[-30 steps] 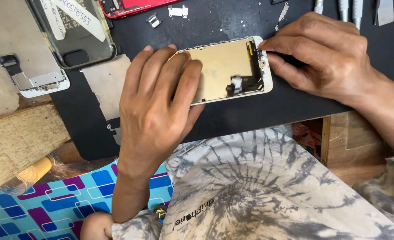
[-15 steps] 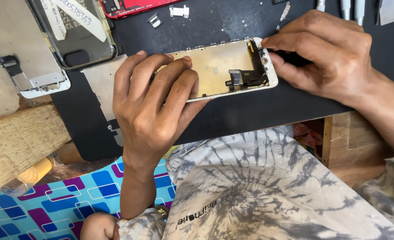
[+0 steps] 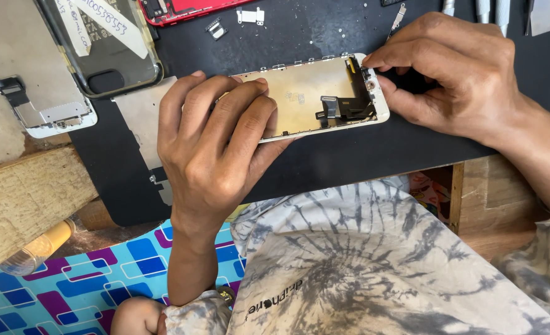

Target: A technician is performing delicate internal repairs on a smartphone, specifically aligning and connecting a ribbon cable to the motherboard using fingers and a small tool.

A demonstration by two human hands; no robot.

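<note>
The left hand [image 3: 216, 146] presses its close-set fingers on a white-framed phone screen panel with gold metal backing [image 3: 315, 96], while the right hand [image 3: 455, 74] pinches its top edge above the black work mat [image 3: 349, 161].

Both forearms are bare from wrist to elbow, with no watch, ring, glove or band on either one. Left hand [image 3: 210, 155]: short, trimmed nails show on the fingers [image 3: 250, 118], and the forearm runs back from them to a sleeve cuff [image 3: 194, 310] of pale grey cloth. Right hand [image 3: 467, 80]: nails likewise short; behind the fingers the forearm meets a second cuff [image 3: 548, 248] of the same cloth. Shirt [image 3: 374, 260]: loose, off-white, tie-dyed with dark grey streaks that fan out from a centre below the fingers; a small line of dark lettering [image 3: 275, 301] sits on the chest.
</note>
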